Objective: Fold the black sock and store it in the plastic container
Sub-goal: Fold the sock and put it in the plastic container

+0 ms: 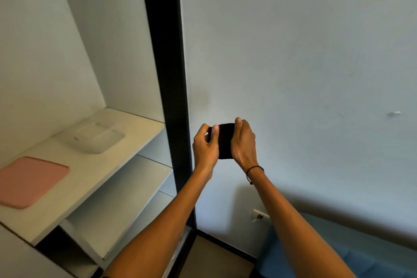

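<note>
The black sock [225,141] is bunched into a compact dark bundle held in the air in front of the pale wall. My left hand [205,146] grips its left side, thumb on top. My right hand [244,142] wraps its right side, fingers curled over the top edge; a thin black cord circles that wrist. The clear plastic container [97,137] sits on the white shelf [94,178] to the left, well apart from both hands. I cannot tell what it holds.
A pink lid [29,181] lies flat on the same shelf, nearer to me. Lower shelves [126,189] step down beneath. A black vertical frame post [170,88] divides shelf from wall. A blue cushioned surface [370,253] and a wall socket [260,215] lie lower right.
</note>
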